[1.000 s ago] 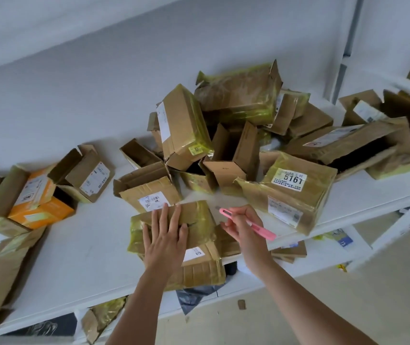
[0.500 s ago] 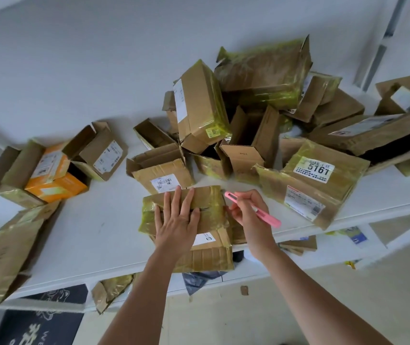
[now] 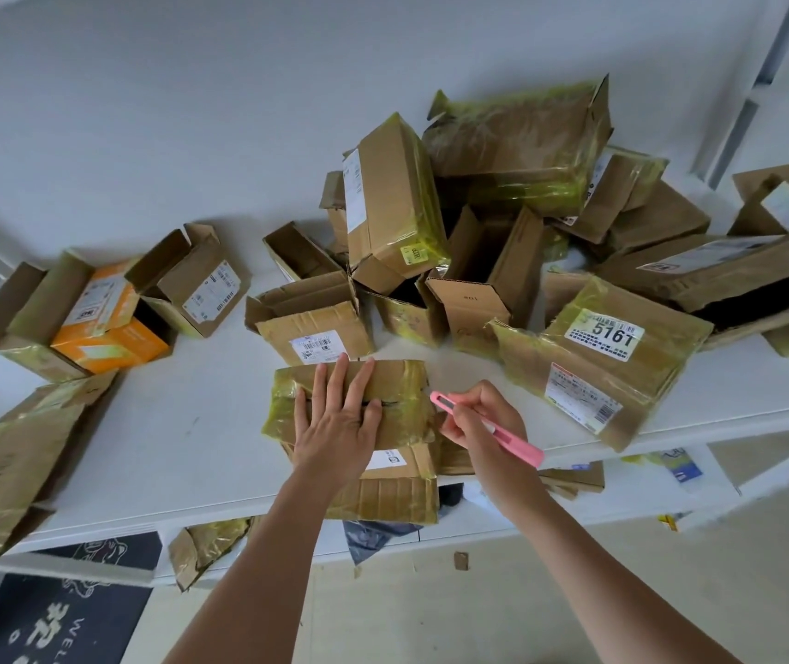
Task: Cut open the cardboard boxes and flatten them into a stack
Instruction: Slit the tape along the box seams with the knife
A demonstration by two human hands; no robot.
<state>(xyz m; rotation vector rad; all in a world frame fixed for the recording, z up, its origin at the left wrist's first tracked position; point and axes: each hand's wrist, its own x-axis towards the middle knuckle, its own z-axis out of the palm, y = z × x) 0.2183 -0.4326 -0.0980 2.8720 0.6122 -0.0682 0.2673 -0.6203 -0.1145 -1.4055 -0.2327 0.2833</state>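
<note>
At the tabletop's [image 3: 181, 438] front edge, left hand [image 3: 335, 421] presses flat on a taped box [image 3: 397, 390]; right hand [image 3: 483, 421] grips a pink cutter [image 3: 517, 443] beside it.

White wall [image 3: 191, 112] fills 9 to 1 o'clock behind a white table [image 3: 181, 448]. Vertical grey frame strip [image 3: 761, 74] at 1 o'clock. Beige floor [image 3: 455, 615] at 6 o'clock. Dark printed doormat [image 3: 62, 620] at 7 o'clock. Light even, diffuse.
</note>
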